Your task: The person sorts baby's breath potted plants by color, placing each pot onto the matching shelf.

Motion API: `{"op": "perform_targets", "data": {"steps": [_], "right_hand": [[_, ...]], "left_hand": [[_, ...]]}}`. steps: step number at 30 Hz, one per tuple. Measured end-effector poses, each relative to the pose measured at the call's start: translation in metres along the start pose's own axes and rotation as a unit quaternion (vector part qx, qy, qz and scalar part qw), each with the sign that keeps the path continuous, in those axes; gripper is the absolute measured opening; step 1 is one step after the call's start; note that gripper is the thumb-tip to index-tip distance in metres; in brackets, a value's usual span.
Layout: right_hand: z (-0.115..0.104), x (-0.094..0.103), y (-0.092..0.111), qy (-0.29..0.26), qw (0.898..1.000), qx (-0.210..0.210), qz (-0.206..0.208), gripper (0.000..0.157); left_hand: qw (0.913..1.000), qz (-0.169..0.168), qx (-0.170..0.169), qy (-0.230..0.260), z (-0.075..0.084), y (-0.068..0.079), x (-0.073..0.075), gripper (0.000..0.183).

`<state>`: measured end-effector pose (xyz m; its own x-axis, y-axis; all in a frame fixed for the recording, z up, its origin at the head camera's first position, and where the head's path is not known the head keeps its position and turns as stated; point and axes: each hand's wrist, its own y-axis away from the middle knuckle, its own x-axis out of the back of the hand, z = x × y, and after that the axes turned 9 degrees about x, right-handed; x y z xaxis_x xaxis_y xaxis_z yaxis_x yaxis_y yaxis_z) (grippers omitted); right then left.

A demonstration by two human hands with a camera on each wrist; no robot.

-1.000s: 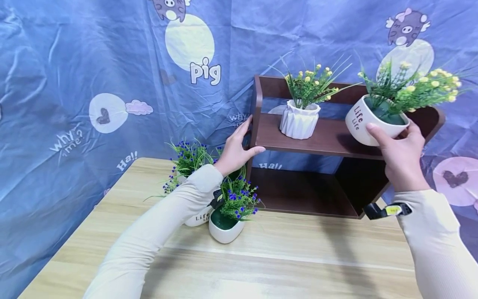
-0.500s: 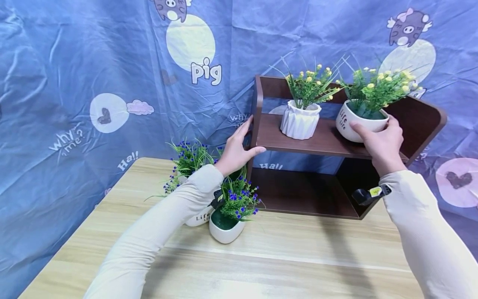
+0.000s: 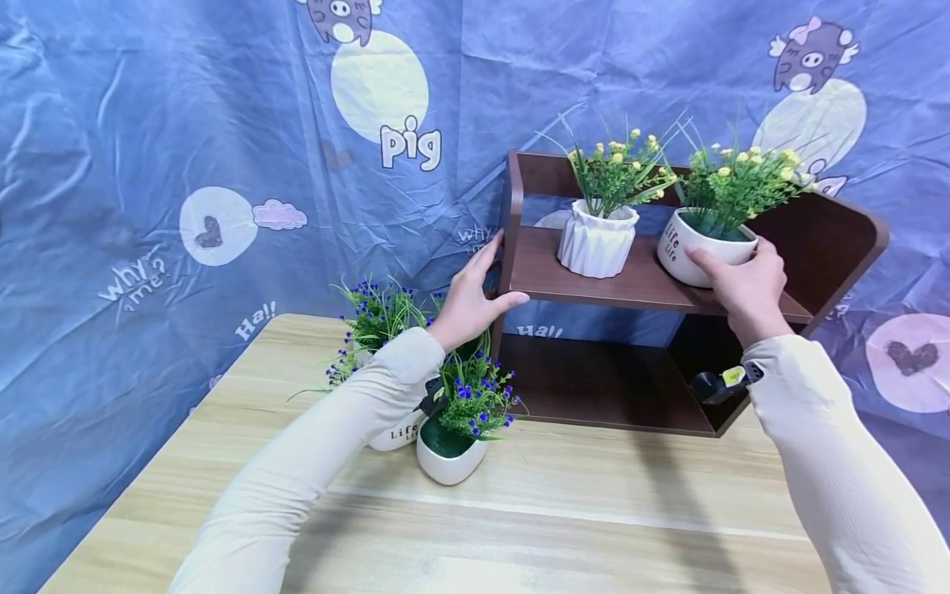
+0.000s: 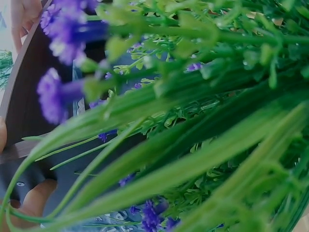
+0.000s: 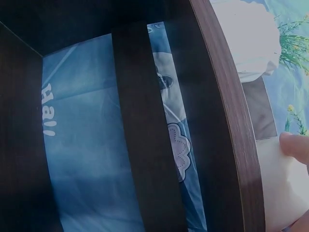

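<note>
Op: Quick, what's changed w/ the pot?

Spotter: Your white "Life" pot (image 3: pixel 693 235) w/ yellow flowers has come in from the R end over the last sec. Now it's upright at the upper shelf (image 3: pixel 641 285), just R of the ridged pot (image 3: pixel 596 243). Looks seated, but can't tell if its full wt is down.

Op: And my hands?

Spotter: R hand (image 3: pixel 751 285) is clamped on the "Life" pot, thumb across the front, fingers round the R side. L hand (image 3: pixel 471 304) hasn't moved: fingers straight, thumb spread, against the rack's L side panel (image 3: pixel 512 198), gripping nothing.

Op: So where's that leave me?

Spotter: Placing looks nearly done, imo; the grip just isn't off yet.

Op: Anything in the way?

Spotter: Foliage of those 2 pots meets, so more L shift could snag. R side panel (image 3: pixel 824 239) is near your knuckles. Lower shelf (image 3: pixel 594 375) sits below. Blue-flowered pot (image 3: pixel 451 464) is on the bench (image 3: pixel 594 511), in front of the rack's L end, w/ a lettered pot (image 3: pixel 389 435) beside it, partly under your L sleeve (image 3: pixel 252 495). Purple blooms & leaves block most of your L wrist view. Printed cloth (image 3: pixel 245 99) hangs behind it all.
</note>
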<state>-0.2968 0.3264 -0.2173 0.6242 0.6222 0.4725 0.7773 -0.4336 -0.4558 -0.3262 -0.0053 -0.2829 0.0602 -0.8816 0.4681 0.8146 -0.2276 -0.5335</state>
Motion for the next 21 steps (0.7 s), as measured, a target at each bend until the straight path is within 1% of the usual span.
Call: {"op": "perform_targets", "data": {"steps": [6,14,21], "right_hand": [[0.0006,0.0005,-0.0006,0.016,1.0,-0.006,-0.008,0.092],[0.0023,0.0011,0.0008,0.046,0.999,0.014,-0.014,0.096],[0.0022,0.0008,0.0034,0.046,0.999,0.013,-0.021,0.097]], "left_hand": [[1.0,-0.002,0.001,-0.003,0.001,-0.0002,0.0005,0.088],[1.0,-0.004,0.003,0.004,0.0012,0.0,0.0007,0.088],[1.0,-0.002,-0.002,-0.002,0.0001,0.0007,0.0009,0.088]]}}
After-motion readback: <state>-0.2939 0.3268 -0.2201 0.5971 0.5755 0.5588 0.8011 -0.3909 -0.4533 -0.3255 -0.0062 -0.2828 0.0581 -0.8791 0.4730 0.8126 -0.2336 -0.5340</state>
